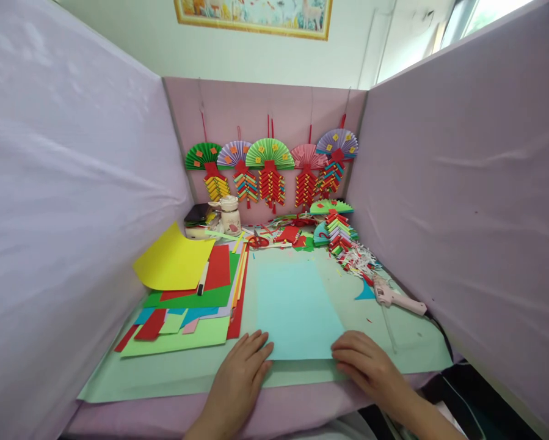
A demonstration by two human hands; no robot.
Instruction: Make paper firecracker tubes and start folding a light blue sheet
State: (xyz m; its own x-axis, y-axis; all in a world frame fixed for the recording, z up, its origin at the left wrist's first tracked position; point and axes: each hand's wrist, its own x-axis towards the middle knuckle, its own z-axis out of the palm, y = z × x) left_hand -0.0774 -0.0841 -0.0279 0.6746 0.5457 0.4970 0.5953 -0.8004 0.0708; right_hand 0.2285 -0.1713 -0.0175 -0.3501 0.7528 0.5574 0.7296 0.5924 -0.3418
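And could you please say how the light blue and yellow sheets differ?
The light blue sheet lies flat; the yellow sheet looks curled. The blue rests on the table cover, the yellow on other papers. The left hand and right hand rest at the blue one's near corners, not the yellow's. Both are plain.

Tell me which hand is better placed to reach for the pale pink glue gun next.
Probably the right hand: it's at the near right corner of the light-blue rectangular paper sheet, closer to the glue gun. The left hand, by the near left corner, is farther away.
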